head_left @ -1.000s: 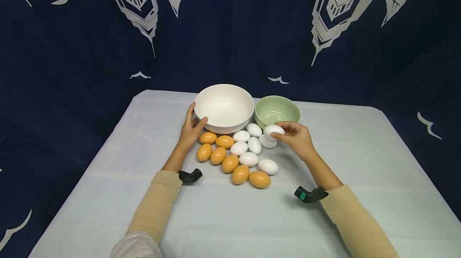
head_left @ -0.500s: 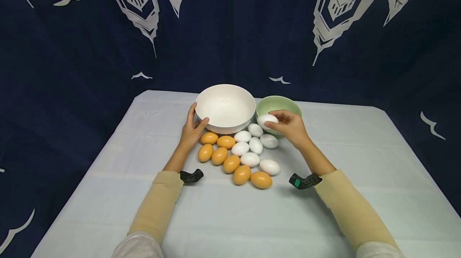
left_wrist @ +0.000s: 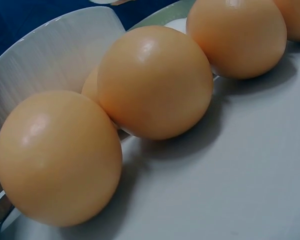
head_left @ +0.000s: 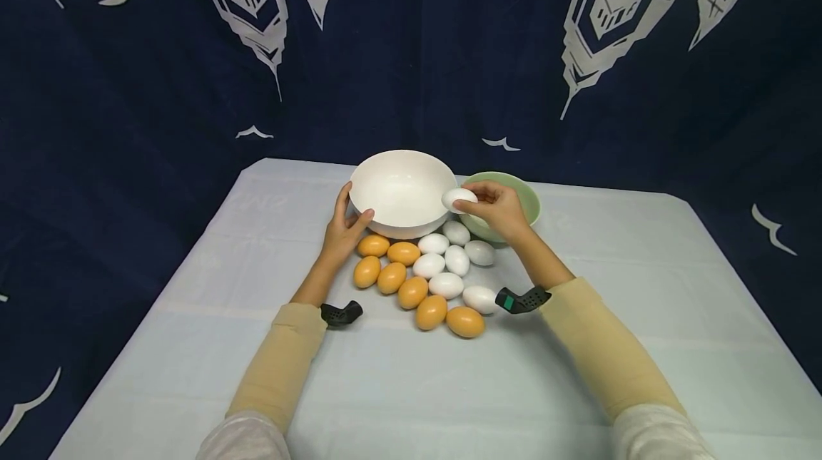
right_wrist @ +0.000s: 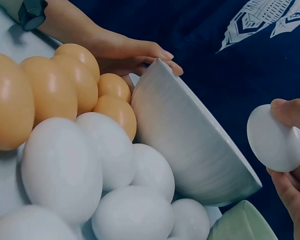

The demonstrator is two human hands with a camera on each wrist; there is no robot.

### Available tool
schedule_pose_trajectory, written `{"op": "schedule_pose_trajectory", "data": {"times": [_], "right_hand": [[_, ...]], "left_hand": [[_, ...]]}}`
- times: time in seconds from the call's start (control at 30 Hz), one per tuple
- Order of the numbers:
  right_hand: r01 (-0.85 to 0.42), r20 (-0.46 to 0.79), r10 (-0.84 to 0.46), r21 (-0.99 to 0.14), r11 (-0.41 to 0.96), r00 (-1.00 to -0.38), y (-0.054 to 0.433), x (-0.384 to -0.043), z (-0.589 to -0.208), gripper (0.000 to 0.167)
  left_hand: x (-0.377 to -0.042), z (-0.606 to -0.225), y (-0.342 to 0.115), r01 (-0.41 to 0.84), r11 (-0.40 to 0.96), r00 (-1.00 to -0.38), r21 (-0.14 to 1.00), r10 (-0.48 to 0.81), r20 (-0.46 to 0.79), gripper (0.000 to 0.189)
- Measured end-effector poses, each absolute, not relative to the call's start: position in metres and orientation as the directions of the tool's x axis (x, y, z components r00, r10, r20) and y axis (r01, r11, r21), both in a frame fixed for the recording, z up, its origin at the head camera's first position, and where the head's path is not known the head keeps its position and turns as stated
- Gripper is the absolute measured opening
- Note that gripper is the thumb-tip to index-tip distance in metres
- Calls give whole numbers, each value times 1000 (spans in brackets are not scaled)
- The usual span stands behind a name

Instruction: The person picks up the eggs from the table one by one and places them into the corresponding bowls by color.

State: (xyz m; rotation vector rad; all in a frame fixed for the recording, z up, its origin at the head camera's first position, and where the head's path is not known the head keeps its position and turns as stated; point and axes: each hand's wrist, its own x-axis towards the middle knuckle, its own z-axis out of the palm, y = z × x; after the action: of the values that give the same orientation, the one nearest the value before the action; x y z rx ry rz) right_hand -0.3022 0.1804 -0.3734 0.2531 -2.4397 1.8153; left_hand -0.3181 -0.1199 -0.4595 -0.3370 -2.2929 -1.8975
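Between thumb and fingertips, my right hand (head_left: pixel 504 213) pinches a white egg (head_left: pixel 456 199) at the right rim of the large white bowl (head_left: pixel 402 192). The right wrist view shows that egg (right_wrist: pixel 275 138) raised outside the bowl's slanted wall (right_wrist: pixel 185 135). My left hand (head_left: pixel 342 235) grips the white bowl at its left side, thumb at the front rim and fingers along the outside. No eggs show inside the white bowl. Directly in front of it lie several white eggs (head_left: pixel 446 285) and several orange-brown eggs (head_left: pixel 413 292), which fill much of the left wrist view.
A smaller green bowl (head_left: pixel 529 205) stands to the right of the white bowl, partly hidden by my right hand. Both bowls and the eggs rest on a table with a white cloth (head_left: pixel 411 389). A dark blue patterned curtain (head_left: pixel 411 75) hangs behind the table.
My right hand has carried the white egg left and away from me, from above the loose white eggs, across the green bowl to the white bowl's rim. The left hand stays put.
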Motion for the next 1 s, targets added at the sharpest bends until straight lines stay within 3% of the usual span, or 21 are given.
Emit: {"op": "schedule_pose_trajectory", "data": {"times": [1.0], "right_hand": [[-161, 128, -116, -922, 353, -985, 119, -351, -370, 42]], "left_hand": [[-320, -462, -122, 249, 171, -968, 953, 74, 240, 77]]}}
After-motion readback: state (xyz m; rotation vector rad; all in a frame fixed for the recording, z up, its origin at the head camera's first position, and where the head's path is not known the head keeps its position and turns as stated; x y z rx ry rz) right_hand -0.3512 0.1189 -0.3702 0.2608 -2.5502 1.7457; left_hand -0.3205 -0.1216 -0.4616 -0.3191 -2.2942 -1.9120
